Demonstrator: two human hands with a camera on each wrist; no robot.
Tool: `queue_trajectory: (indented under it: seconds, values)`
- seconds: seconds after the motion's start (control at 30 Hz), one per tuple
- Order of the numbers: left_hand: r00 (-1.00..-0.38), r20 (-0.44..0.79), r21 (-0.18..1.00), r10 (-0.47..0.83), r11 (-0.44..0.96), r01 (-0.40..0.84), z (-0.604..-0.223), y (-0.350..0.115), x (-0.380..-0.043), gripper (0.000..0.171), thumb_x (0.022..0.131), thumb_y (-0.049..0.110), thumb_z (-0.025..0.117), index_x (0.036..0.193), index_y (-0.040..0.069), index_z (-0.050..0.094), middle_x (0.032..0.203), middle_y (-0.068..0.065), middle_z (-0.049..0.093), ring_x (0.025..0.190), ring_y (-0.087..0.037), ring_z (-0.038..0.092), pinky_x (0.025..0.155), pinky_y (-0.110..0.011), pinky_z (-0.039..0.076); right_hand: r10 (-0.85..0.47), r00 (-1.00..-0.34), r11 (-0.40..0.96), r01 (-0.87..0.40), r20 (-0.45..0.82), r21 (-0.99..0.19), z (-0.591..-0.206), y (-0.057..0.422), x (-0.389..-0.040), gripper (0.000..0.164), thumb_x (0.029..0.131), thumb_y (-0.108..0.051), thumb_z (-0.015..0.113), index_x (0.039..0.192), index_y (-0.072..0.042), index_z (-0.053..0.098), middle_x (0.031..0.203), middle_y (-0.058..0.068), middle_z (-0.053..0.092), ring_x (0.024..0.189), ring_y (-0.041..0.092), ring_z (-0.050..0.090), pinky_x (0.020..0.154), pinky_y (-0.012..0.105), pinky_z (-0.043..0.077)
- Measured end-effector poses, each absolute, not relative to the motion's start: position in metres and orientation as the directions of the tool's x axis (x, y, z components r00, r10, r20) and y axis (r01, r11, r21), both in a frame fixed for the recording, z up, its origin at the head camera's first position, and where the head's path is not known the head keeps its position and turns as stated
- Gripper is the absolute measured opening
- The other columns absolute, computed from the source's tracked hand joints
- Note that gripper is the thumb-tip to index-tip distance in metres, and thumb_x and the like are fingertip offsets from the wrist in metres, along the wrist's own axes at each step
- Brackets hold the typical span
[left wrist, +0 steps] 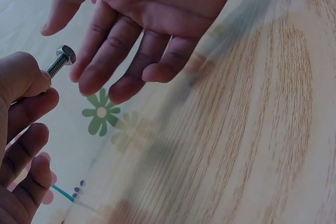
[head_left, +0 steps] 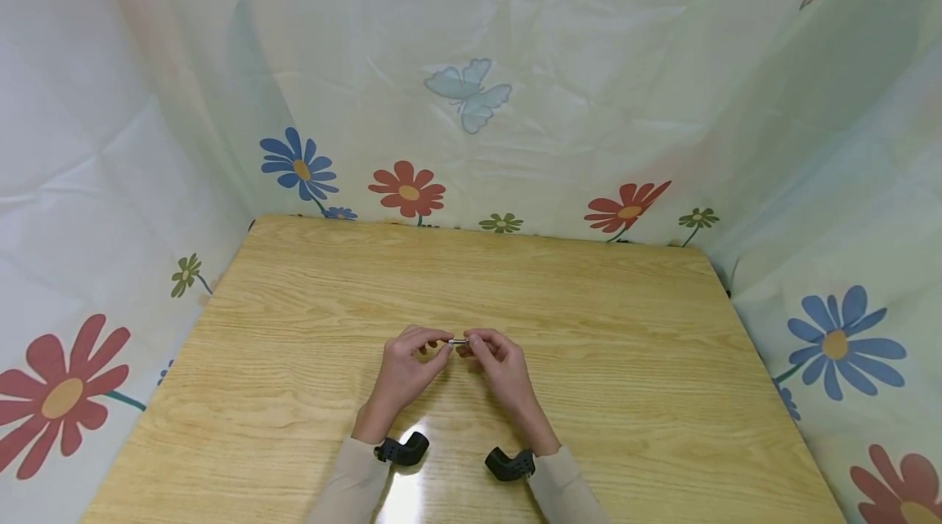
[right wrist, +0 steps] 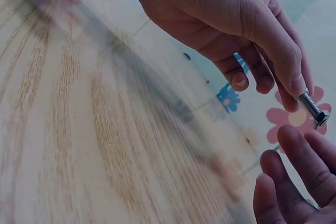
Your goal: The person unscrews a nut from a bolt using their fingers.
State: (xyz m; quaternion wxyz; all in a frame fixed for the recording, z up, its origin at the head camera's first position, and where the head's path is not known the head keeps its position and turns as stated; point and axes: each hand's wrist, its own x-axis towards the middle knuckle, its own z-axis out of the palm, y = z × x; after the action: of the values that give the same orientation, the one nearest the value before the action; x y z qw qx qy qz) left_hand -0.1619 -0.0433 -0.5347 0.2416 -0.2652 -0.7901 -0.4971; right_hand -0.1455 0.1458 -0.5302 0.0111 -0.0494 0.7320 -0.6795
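A silver hex-head bolt (head_left: pixel 458 342) lies crosswise between the two hands, above the table. My left hand (head_left: pixel 405 365) pinches it by the threaded shank between thumb and fingertips. In the left wrist view the bolt's hex head (left wrist: pixel 65 55) points away from that pinch, toward my right hand (head_left: pixel 506 367). The right hand's thumb and fingers are spread around the head, fingertips close to it. The right wrist view shows the bolt (right wrist: pixel 313 108) with its shank end hidden in the left fingertips and the right fingers (right wrist: pixel 294 145) relaxed just below the head.
Both hands are above a light wood-grain table (head_left: pixel 589 328). Pale curtains (head_left: pixel 552 99) printed with flowers and a butterfly hang behind it and along both sides. Each wrist wears a black camera mount (head_left: pixel 403 450) over a beige sleeve.
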Motion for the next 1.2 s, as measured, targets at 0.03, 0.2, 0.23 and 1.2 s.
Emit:
queue_trajectory:
  seconds: [0.03, 0.2, 0.23, 1.2]
  values:
    - [-0.741, 0.648, 0.656, 0.178, 0.365, 0.661, -0.5347, -0.0432, -0.1621, 0.014, 0.085, 0.0, 0.08, 0.097, 0.008, 0.08, 0.09, -0.002, 0.079, 0.076, -0.016, 0.068, 0.062, -0.027, 0.055, -0.081, -0.996, 0.07, -0.044, 0.039, -0.997, -0.5305, 0.1452, -0.1457, 0.032, 0.107, -0.024, 0.057, 0.119, 0.003, 0.07, 0.105, 0.024, 0.075, 0.097, 0.026, 0.075, 0.077, 0.036, 0.061]
    - [-0.737, 0.654, 0.657, 0.171, 0.354, 0.665, -0.534, -0.0429, -0.1624, 0.014, 0.085, -0.001, 0.08, 0.096, 0.008, 0.08, 0.089, -0.001, 0.079, 0.075, -0.016, 0.068, 0.06, -0.028, 0.055, -0.062, -0.998, 0.059, -0.019, 0.016, -0.998, -0.5313, 0.1435, -0.1463, 0.032, 0.108, -0.024, 0.055, 0.106, 0.003, 0.073, 0.1, 0.024, 0.075, 0.093, 0.024, 0.075, 0.072, 0.035, 0.061]
    - [-0.734, 0.657, 0.654, 0.17, 0.355, 0.668, -0.534, -0.0429, -0.1625, 0.014, 0.085, -0.002, 0.08, 0.096, 0.007, 0.08, 0.089, -0.001, 0.079, 0.075, -0.017, 0.068, 0.06, -0.029, 0.055, -0.057, -0.998, 0.06, -0.013, 0.01, -0.998, -0.5313, 0.1434, -0.1466, 0.032, 0.108, -0.025, 0.056, 0.104, 0.002, 0.073, 0.099, 0.023, 0.075, 0.092, 0.024, 0.075, 0.072, 0.035, 0.061]
    - [-0.728, 0.669, 0.641, 0.153, 0.378, 0.668, -0.5398, -0.0457, -0.1623, 0.018, 0.082, -0.003, 0.081, 0.095, 0.008, 0.08, 0.086, -0.001, 0.078, 0.073, -0.02, 0.068, 0.06, -0.031, 0.056, -0.139, -0.968, 0.063, -0.221, 0.211, -0.973, -0.527, 0.1466, -0.1428, 0.021, 0.099, -0.002, 0.064, 0.12, 0.0, 0.067, 0.12, 0.023, 0.068, 0.112, 0.026, 0.067, 0.091, 0.025, 0.056]
